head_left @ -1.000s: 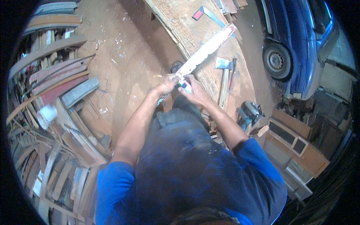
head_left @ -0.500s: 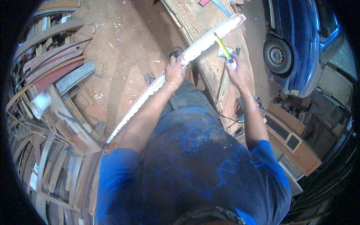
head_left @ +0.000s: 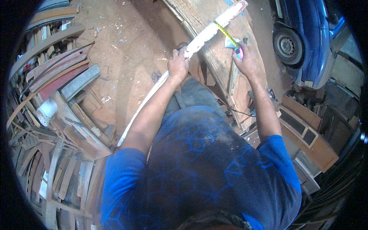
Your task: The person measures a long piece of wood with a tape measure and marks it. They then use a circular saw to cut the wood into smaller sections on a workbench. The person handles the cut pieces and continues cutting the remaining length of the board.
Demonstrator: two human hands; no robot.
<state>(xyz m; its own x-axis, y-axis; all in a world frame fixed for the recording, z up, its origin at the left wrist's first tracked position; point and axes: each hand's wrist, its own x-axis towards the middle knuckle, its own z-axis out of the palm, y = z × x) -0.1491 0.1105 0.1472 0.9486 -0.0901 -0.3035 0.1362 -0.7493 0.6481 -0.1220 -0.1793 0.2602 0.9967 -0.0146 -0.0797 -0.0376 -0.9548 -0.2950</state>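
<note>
A long, narrow wooden board [head_left: 205, 38] with worn white paint slants from beside my left forearm up over the workbench [head_left: 216, 63]. My left hand [head_left: 178, 66] is closed around the board near its middle. In my right hand [head_left: 247, 59], over the bench, is a tape measure [head_left: 240, 53]. Its yellow blade runs out toward upper left, and the tip meets the board's edge on the upper part. Right beside the tape case, a small pale piece [head_left: 230, 43] lies on the bench.
Curved boards and wood offcuts [head_left: 61, 73] are piled along the left, with a white bucket [head_left: 46, 110] among them. A blue vehicle [head_left: 314, 46] stands at the right. Below it lean wooden panels [head_left: 303, 132]. Small scraps litter the brown floor [head_left: 126, 42].
The tape's tip has come from just beside the board to its edge. The board's upper end has shifted upward in view, and my right hand has moved slightly right.
</note>
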